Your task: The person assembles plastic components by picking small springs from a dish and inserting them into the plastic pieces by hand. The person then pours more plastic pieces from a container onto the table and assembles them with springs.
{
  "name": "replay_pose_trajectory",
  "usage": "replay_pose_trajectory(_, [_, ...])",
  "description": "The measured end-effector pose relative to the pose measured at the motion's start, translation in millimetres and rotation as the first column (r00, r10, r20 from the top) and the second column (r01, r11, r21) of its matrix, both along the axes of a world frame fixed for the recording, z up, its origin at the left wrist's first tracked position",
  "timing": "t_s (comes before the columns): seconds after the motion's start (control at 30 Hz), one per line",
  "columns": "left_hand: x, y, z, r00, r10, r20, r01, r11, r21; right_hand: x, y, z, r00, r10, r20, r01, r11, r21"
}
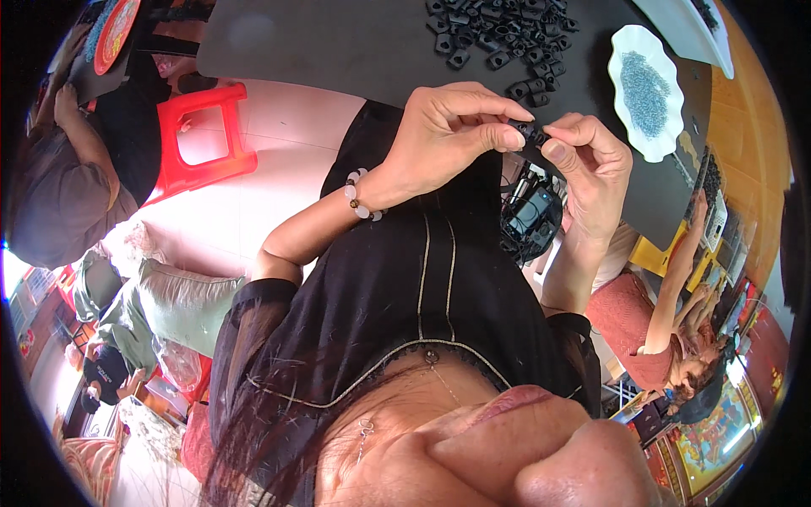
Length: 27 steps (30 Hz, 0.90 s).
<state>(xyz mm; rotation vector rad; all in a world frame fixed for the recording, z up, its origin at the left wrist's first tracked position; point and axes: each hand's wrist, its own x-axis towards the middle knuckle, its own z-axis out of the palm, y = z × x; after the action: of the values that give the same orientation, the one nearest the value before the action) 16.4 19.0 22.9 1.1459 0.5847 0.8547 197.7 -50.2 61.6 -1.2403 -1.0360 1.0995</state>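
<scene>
My left hand, with a bead bracelet at the wrist, and my right hand meet at the near edge of a dark table. Together they pinch a small black plastic part between thumbs and fingertips. Just beyond my fingers, a pile of several similar black parts lies on the table. To the right of the pile stands a white scalloped dish filled with tiny grey-blue pieces.
A red plastic stool stands on the pale floor at left. A person in a grey top sits at far left, another in a pink top at right. A black device hangs below my hands.
</scene>
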Motion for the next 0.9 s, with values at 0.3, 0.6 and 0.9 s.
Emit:
replay_pose_trajectory(0.3, [2.4, -1.0, -3.7, 0.999, 0.036, -0.032, -0.033, 0.996, 0.079, 0.3, -1.4, -1.7, 1.0, -0.008, 0.027, 0.009, 0.999, -0.037])
replay_pose_trajectory(0.6, [-3.5, -1.4, 8.4, 0.982, 0.139, -0.129, -0.062, 0.879, 0.473, -2.2, -4.3, -0.3, 0.999, 0.018, 0.036, -0.014, 0.995, -0.095])
replay_pose_trajectory(0.9, [-8.5, -13.0, 16.5, 0.957, 0.262, -0.124, -0.102, 0.704, 0.702, -9.4, -9.2, 0.8, 0.998, 0.05, 0.029, -0.049, 0.998, -0.05])
